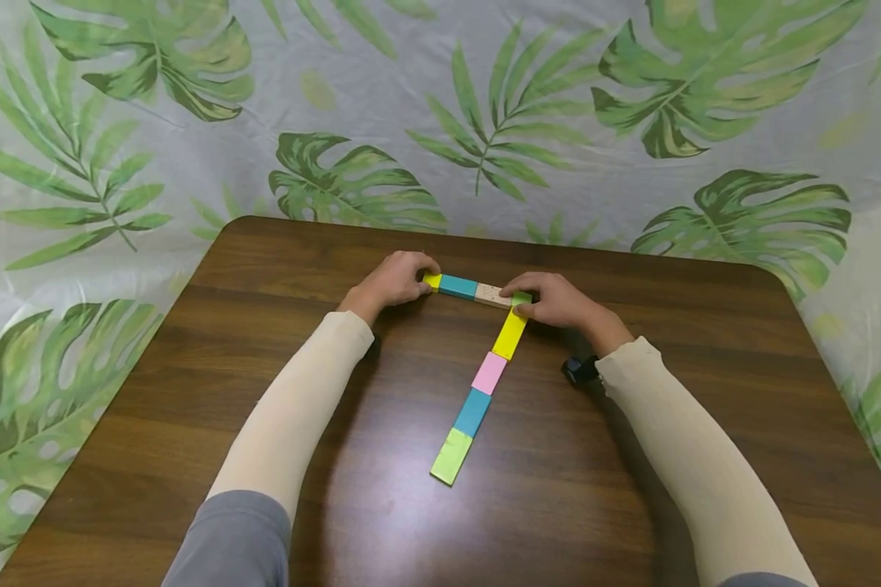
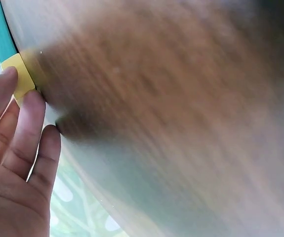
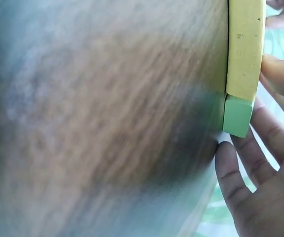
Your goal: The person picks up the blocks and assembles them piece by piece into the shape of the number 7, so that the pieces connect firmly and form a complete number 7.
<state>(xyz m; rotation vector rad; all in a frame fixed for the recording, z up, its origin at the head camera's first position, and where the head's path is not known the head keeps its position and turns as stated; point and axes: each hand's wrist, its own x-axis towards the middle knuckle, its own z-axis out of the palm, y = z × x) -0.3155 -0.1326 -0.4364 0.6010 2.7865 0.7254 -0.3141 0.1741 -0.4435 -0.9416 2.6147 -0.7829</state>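
Two joined lines of coloured blocks lie on the table in the head view. My left hand (image 1: pixel 396 279) pinches the small yellow block (image 2: pixel 20 79) at the far line's left end between thumb and finger. Beside it come a teal block (image 1: pixel 458 286) and a speckled bare-wood block (image 1: pixel 490 295). At the corner, my right hand (image 1: pixel 554 300) holds the green block (image 3: pixel 238 116), thumb and fingers around it, partly hiding it. From this corner a yellow block (image 1: pixel 510 333), pink block (image 1: pixel 489 373), teal block (image 1: pixel 472 412) and light green block (image 1: pixel 451 456) run toward me.
The blocks lie on a dark brown wooden table (image 1: pixel 264 391) with rounded far corners. Behind it hangs a leaf-patterned cloth (image 1: pixel 382 98). A dark wrist device (image 1: pixel 580 369) sits under the right wrist.
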